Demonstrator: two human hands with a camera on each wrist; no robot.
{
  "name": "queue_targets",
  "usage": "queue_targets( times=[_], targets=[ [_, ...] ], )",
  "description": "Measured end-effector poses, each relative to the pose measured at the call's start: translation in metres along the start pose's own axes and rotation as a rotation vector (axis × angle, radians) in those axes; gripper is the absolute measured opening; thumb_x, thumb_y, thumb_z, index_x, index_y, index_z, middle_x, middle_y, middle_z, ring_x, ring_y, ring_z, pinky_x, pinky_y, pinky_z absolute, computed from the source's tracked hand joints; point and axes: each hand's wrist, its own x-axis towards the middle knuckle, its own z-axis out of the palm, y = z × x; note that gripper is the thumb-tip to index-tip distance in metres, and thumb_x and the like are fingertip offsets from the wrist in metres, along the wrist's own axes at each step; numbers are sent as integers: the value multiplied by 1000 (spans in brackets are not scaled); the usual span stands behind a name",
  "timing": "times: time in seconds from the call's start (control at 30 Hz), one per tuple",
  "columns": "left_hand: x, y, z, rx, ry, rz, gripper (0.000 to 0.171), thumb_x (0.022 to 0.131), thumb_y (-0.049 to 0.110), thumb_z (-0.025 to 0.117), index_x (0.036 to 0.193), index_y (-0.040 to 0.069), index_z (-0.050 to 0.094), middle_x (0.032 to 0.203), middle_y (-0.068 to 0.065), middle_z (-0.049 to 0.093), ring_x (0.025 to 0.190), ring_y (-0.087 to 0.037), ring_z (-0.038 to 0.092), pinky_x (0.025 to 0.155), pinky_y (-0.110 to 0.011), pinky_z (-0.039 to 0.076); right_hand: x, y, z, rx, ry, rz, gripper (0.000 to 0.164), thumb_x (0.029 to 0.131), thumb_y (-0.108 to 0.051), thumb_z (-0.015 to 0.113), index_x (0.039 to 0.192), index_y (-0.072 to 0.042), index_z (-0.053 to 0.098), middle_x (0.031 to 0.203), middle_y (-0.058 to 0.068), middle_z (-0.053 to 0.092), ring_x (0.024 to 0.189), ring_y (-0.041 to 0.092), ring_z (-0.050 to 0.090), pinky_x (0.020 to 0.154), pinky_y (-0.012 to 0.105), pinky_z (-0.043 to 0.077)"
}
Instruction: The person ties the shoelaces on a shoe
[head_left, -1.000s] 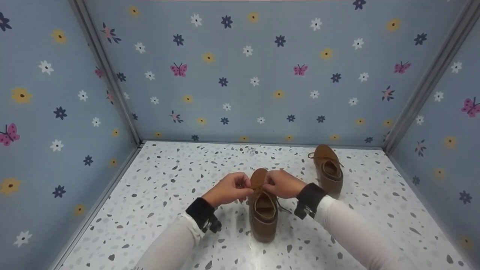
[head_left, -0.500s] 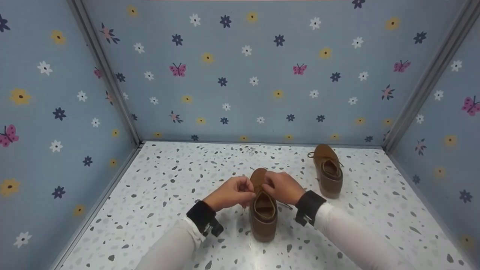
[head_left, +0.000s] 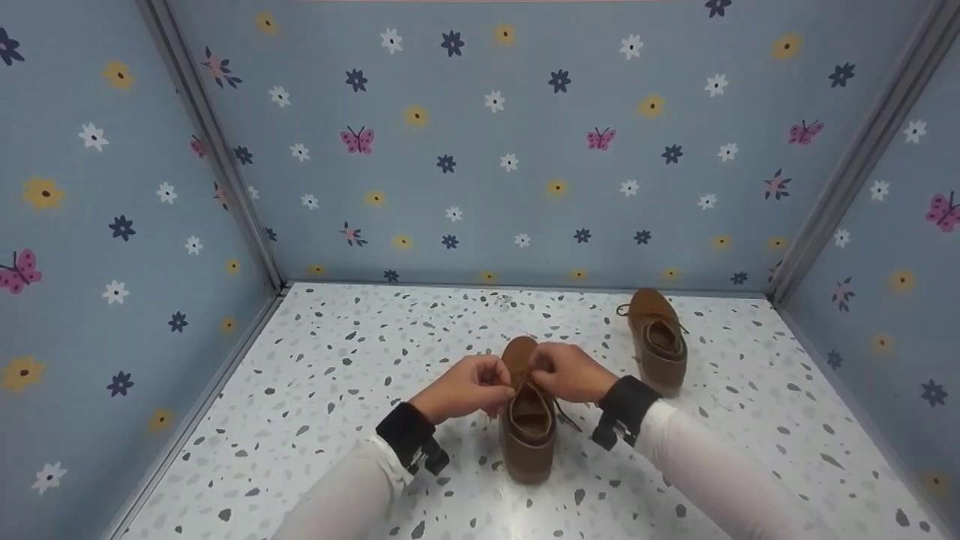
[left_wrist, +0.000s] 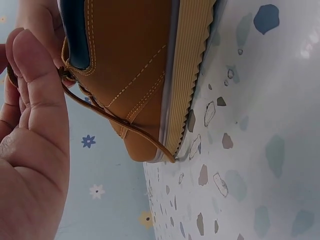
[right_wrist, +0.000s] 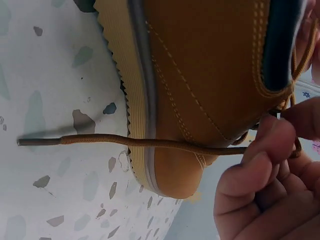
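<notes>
A brown lace-up shoe (head_left: 527, 457) stands on the speckled floor, toe pointing away from me. Over its lacing, my left hand (head_left: 465, 386) pinches a loop of the brown shoelace between thumb and fingers. Across from it, my right hand (head_left: 574, 373) pinches the lace near the knot, with fingers curled. In the left wrist view, one lace end (left_wrist: 117, 120) hangs down the shoe's side to the floor beside the ridged sole (left_wrist: 192, 65). The other lace end (right_wrist: 150, 143), with its tip, sticks out past the sole in the right wrist view. The fingers partly hide the knot.
A matching brown shoe (head_left: 664, 367) stands farther back on the right, its lace tied in a bow. Blue flower-patterned panels (head_left: 480, 187) rise behind and on both sides of the white speckled floor (head_left: 337, 337).
My left hand has shifted slightly right and toward me, nearer the shoe opening. My right hand makes small movements about the lace, whose loose right end swings. The shoes stay in place.
</notes>
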Motion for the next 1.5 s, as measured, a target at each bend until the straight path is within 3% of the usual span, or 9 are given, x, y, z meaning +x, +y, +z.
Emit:
queue_targets(
  times=[0.2,0.37,0.53,0.73,0.97,1.17,1.33,1.5],
  targets=[
    [0,2,1,5,5,-2,16,87,17,69,94,6,60,79,0,65,65,-13,64,62,-31,57,-1,-1,-7,66,-90,50,14,90,-17,56,98,-19,68,84,-1,68,72,13,63,64,31,54],
    [0,0,1,-8,2,0,14,86,18,69,92,9,60,79,0,65,65,-13,65,63,-32,58,-2,-1,-10,48,-108,30,13,96,-20,55,98,-20,68,84,-3,68,68,12,63,61,30,55],
    [0,0,2,-26,-11,7,13,86,20,69,91,11,60,77,1,66,64,-12,65,63,-33,58,-2,0,-7,0,-34,-15,8,95,-21,61,89,-21,66,76,-5,67,60,9,60,56,28,53],
    [-1,2,3,-11,-3,0,14,86,21,70,91,12,61,76,2,65,64,-12,65,66,-42,59,-2,-1,0,-39,71,-52,8,87,-16,66,80,-20,64,69,-8,63,61,5,57,57,24,50],
    [-2,5,7,-6,-8,2,15,87,20,70,92,10,60,80,0,65,66,-14,67,66,-35,60,-3,-3,3,-68,159,-33,13,82,-14,67,74,-23,61,64,-10,56,58,5,53,54,22,45],
    [-5,7,9,-38,-41,18,16,88,16,69,95,5,60,79,-1,66,66,-13,66,65,-33,59,-5,-4,13,-152,259,-57,17,84,-16,64,73,-23,54,63,-11,53,57,4,49,53,20,41],
    [-5,5,10,-3,-44,34,17,87,18,71,96,5,65,83,-12,68,63,-12,63,59,-31,57,-8,-1,21,-204,347,-96,19,87,-19,66,75,-24,52,67,-14,54,61,1,50,56,19,41],
    [-6,3,6,19,-31,72,15,88,24,71,96,11,69,91,-22,68,61,-13,63,54,-33,54,-9,3,26,-184,384,-96,20,87,-19,68,76,-25,52,68,-14,53,62,1,50,56,19,42]
  ],
)
